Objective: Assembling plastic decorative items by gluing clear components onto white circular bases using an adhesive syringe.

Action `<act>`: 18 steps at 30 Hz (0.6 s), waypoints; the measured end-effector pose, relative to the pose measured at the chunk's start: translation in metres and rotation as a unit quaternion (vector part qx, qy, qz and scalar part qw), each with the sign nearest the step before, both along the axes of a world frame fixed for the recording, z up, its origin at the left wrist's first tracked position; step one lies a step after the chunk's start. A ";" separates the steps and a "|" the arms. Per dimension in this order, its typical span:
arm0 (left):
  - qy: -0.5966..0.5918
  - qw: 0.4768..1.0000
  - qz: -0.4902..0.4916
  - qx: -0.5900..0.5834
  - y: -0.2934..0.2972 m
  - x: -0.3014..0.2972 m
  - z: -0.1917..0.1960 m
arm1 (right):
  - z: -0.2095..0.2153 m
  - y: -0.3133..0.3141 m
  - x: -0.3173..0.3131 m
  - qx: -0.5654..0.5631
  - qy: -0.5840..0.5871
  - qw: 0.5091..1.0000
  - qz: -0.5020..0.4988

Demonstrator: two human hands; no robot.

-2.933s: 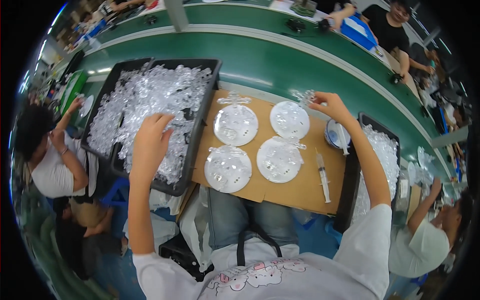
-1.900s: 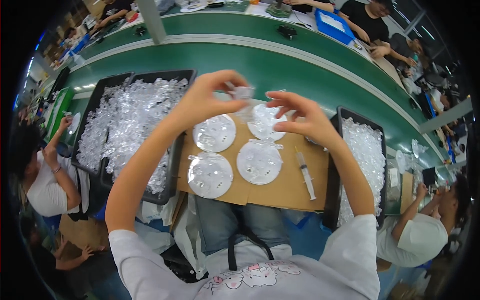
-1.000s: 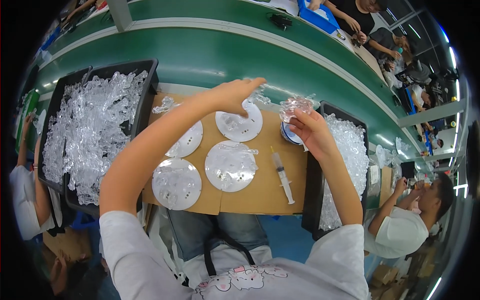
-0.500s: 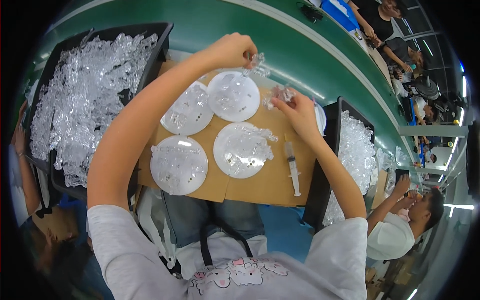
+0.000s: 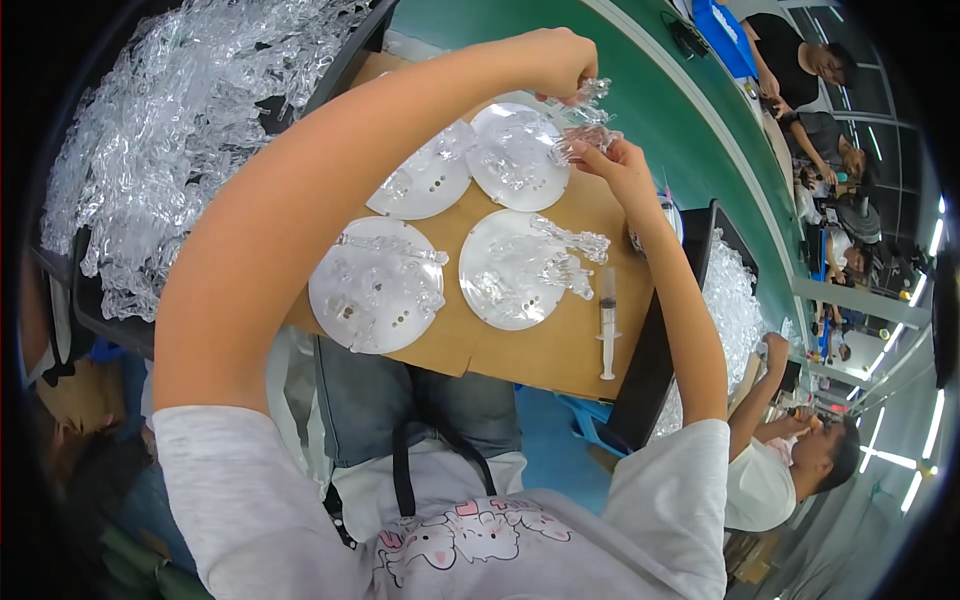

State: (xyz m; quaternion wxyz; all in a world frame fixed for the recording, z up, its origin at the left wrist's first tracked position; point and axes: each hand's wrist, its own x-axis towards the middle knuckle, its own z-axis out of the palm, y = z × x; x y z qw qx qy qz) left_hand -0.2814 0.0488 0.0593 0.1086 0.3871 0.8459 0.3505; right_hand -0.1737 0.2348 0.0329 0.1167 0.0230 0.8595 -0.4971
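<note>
My left hand [image 5: 565,68] pinches a clear plastic piece [image 5: 597,92] beyond the far edge of the cardboard. Just below it, my right hand [image 5: 618,165] has its fingers closed on another clear plastic piece [image 5: 578,148], near the rim of the far right white disc [image 5: 548,185]. The two pieces are close together; whether they touch I cannot tell. Clear pieces also lie on the far left disc [image 5: 420,205], the near left disc [image 5: 325,285] and the near right disc [image 5: 480,250]. A syringe [image 5: 608,325] rests right of the near right disc.
Brown cardboard [image 5: 450,345] lies under the discs on a green table [image 5: 665,110]. A black bin [image 5: 350,65] heaped with clear pieces stands at left, another black bin [image 5: 640,375] at right. Co-workers sit at right; a blue bin [image 5: 725,40] is at the far right.
Both hands have come closer together, with the left moving right. The view has shifted, so the discs and syringe sit higher and further right in the picture.
</note>
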 end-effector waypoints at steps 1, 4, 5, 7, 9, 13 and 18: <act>-0.002 1.000 0.001 0.001 0.001 0.001 0.001 | 0.001 -0.001 0.000 0.002 -0.002 1.000 -0.013; 0.015 1.000 0.017 -0.005 0.004 0.002 0.003 | -0.006 0.004 -0.003 0.020 0.013 1.000 -0.006; 0.018 1.000 0.018 -0.004 0.004 0.001 0.003 | -0.007 0.003 -0.002 0.020 0.011 1.000 -0.004; 0.020 1.000 0.020 -0.003 0.004 0.002 0.003 | -0.007 0.003 0.000 0.022 0.030 0.999 -0.009; 0.017 0.999 0.035 -0.001 0.005 0.003 0.003 | -0.009 0.004 0.001 0.032 0.027 0.999 -0.012; 0.009 1.000 0.025 -0.009 0.004 0.001 0.002 | -0.003 0.003 0.007 0.101 0.021 0.994 -0.021; 0.022 0.999 0.030 -0.020 0.006 0.000 0.003 | -0.001 -0.008 0.017 0.061 0.072 0.995 -0.025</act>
